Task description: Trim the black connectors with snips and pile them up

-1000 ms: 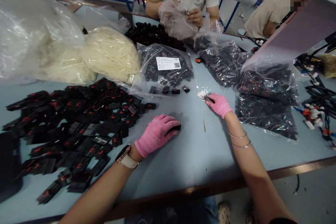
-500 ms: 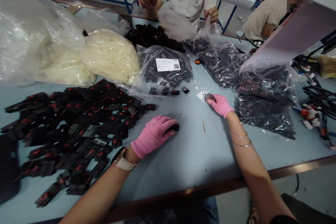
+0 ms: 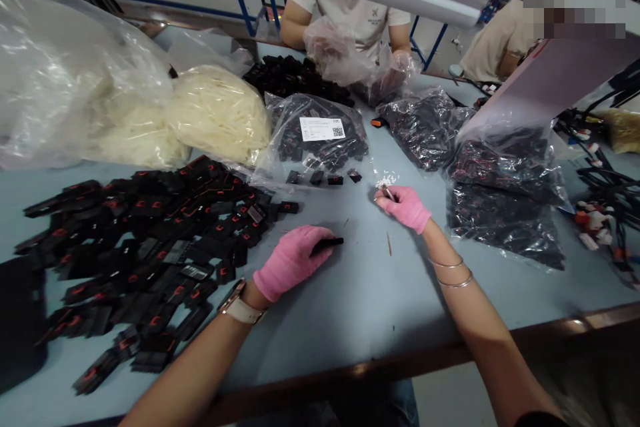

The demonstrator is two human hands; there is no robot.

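Observation:
My left hand [image 3: 295, 260], in a pink glove, is closed around a black plastic connector housing [image 3: 327, 244] just above the table. Part of the housing is hidden by the fingers. My right hand [image 3: 406, 207], also gloved in pink, pinches a thin tweezer-like tool [image 3: 389, 193]. Its tip is at the near edge of a small heap of tiny white pieces [image 3: 386, 180]; whether it grips one is too small to tell. Left of my left hand spreads a large pile of black connector housings [image 3: 165, 250], some with red parts.
Behind the hands lie a labelled clear bag of black parts [image 3: 323, 130] and a bag of cream-coloured pieces [image 3: 217, 113]. More bags of dark parts [image 3: 505, 220] are stacked at right, beside cables [image 3: 610, 180]. Across the table [image 3: 350, 320], a co-worker [image 3: 350, 20] handles a clear bag.
My right hand has shifted slightly left and nearer, with its tool at the white pieces. The housing in my left hand has turned a little. The co-worker's raised hand has come down to the bag.

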